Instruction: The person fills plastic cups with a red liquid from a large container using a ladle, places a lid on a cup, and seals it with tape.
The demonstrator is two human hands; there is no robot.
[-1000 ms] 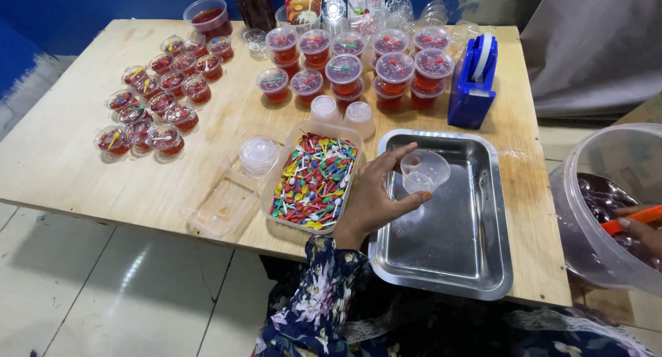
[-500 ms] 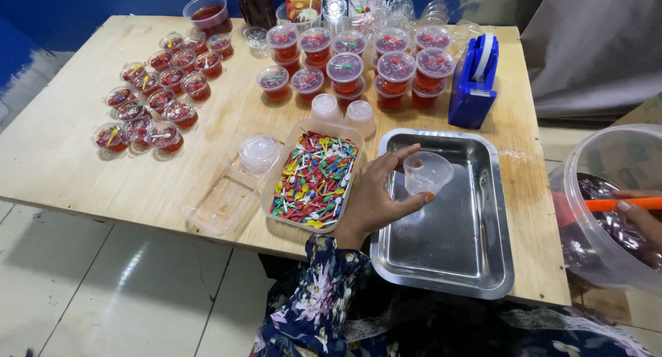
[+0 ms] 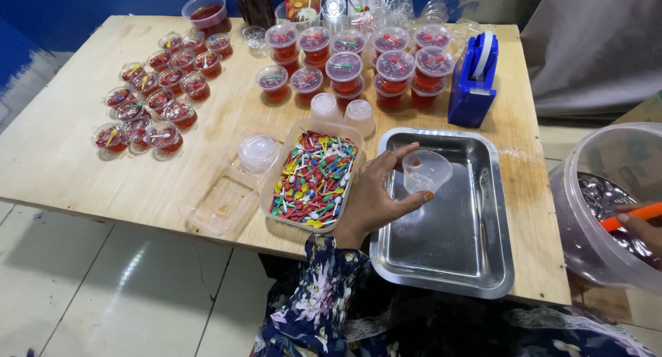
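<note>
At the left end of the wooden table (image 3: 62, 157) sits a cluster of small lidded cups of red jelly (image 3: 155, 98), packed close together. To their right, near the front edge, lies an empty clear lid (image 3: 221, 198) with a small round clear cover (image 3: 258, 150) just above it. Beside that stands a clear box of coloured plastic spoons (image 3: 314, 181), filled nearly to the rim. Behind it, two upturned empty cups (image 3: 343, 112) stand side by side, and further back a second group of filled red cups (image 3: 358, 57) is stacked in two layers, with cartons and empty clear cups along the far edge.

The left hand (image 3: 376, 198) reaches over the rim of a shiny metal tray (image 3: 455, 247) and grips a small empty clear cup (image 3: 426, 171) between thumb and fingers, holding it tilted just above the tray's bare bottom. A floral sleeve (image 3: 317, 302) covers the arm.

A blue tape dispenser (image 3: 472, 85) stands behind the tray. At the far right, off the table, is a large clear tub (image 3: 586, 191) with dark contents. The right hand (image 3: 641, 226), only partly in view at the frame's edge, is closed on an orange handle (image 3: 631, 218) inside the tub.
</note>
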